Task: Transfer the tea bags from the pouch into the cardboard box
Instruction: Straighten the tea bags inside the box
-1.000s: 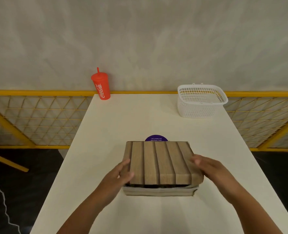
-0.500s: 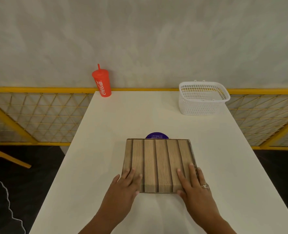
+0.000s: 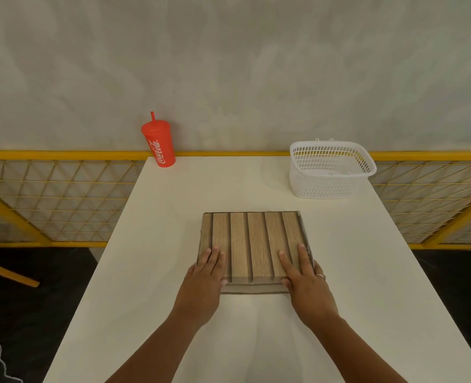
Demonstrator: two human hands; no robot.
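Observation:
A flat square cardboard box (image 3: 256, 239) with a wood-slat printed lid lies closed in the middle of the white table (image 3: 372, 286). My left hand (image 3: 204, 286) rests flat on the lid's front left corner, fingers spread. Over at the front right corner my right hand (image 3: 306, 283), wearing a ring, lies flat on the lid in the same way. Neither hand holds anything. No pouch or tea bags are visible; the inside of the box is hidden.
A red lidded cup with a straw (image 3: 159, 145) stands at the table's far left corner. A white plastic basket (image 3: 331, 172) sits at the far right. A yellow mesh railing (image 3: 63, 189) runs behind and beside the table.
The lid, held raised at its sides a second ago, now lies flat on the box. Both hands moved onto its top. The purple item behind the box is no longer seen.

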